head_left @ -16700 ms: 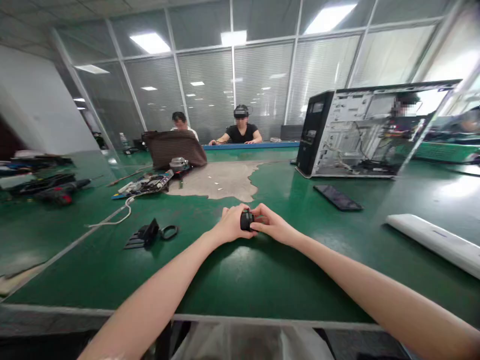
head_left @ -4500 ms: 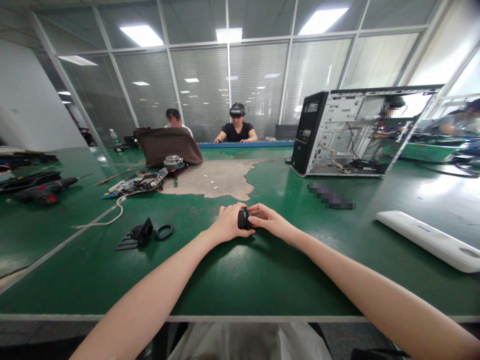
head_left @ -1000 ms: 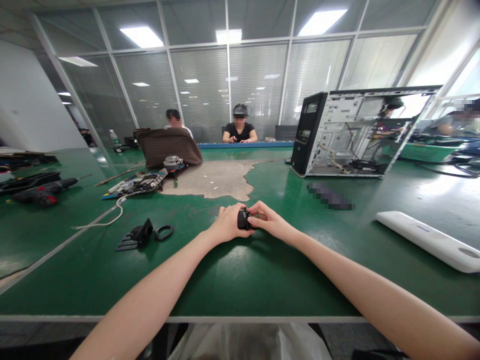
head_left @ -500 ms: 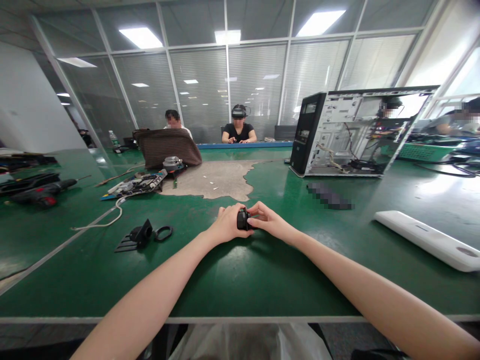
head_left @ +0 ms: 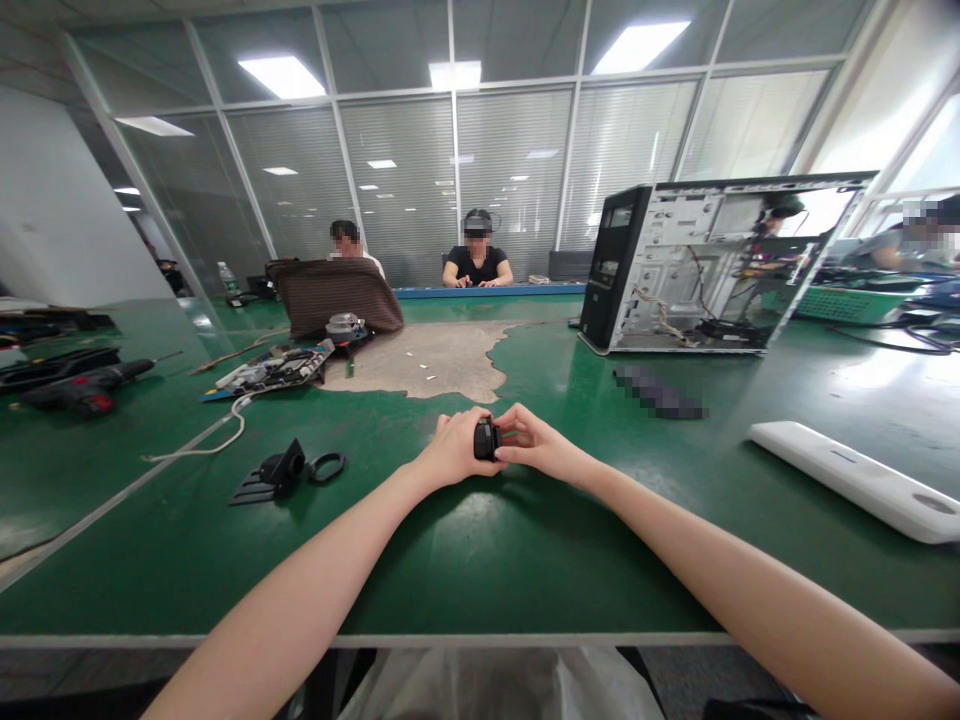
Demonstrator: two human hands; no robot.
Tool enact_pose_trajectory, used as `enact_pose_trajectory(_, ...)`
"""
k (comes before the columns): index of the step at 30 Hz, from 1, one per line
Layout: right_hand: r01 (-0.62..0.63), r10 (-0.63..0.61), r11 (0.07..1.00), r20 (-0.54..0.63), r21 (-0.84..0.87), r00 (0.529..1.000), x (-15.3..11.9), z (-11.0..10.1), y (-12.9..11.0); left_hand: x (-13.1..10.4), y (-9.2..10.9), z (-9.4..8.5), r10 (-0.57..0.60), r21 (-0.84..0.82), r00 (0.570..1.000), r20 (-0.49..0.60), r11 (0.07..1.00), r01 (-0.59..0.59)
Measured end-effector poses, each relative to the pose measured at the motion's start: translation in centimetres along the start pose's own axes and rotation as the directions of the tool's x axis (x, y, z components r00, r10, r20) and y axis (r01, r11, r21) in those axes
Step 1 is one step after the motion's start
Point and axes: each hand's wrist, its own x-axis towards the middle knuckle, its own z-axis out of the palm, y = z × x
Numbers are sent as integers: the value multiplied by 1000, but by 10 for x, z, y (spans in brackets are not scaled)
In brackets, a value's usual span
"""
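Both hands are at it, out in front of the person, over the green, worn-topped table [head_left: 465, 560]: the left hand [head_left: 459, 446] wraps a small black faceted plastic-looking piece [head_left: 486, 438], fingers over the top, thumb underneath, a firm grasp. In from the other side comes the right hand [head_left: 541, 446], thumb and fingertips pinching the end that faces it. So the piece sits squarely between the two, one end pointing right, towards those fingertips, the other buried in the left palm; its axis seems to run crosswise, left to right, though with so much covered, which dimension is longest I cannot tell. Over to the left, well apart, a black slotted plastic bracket [head_left: 271, 474] rests with one plate tilted up, and just beside it lies a thin black ring [head_left: 328, 466]. Off to the right, a long white rounded block [head_left: 847, 476] slants away, its far end pointing in towards the black-and-silver metal computer case [head_left: 675, 280].
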Motion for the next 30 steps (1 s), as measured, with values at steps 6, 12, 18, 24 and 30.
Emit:
enact_pose_trajectory(6,23,-25,999,-74,-36,997,3,1,5,0,-2,0,20,-7,1000,-12,1000,-20)
enact_pose_trajectory(12,-83,77,995,-102,-48,992,4,1,8,0,-2,2,24,12,1000,-16,1000,-23)
enact_pose_trajectory(18,-22,22,999,2,23,1000,0,0,1,0,-2,2,25,14,1000,-18,1000,-24)
enact_pose_trajectory(24,-13,12,1000,-87,-8,996,3,1,3,0,-1,1,15,7,1000,-6,1000,-15)
enact_pose_trajectory(30,-87,83,995,-89,-47,993,4,-1,7,0,1,-1,8,-7,1000,4,1000,-8)
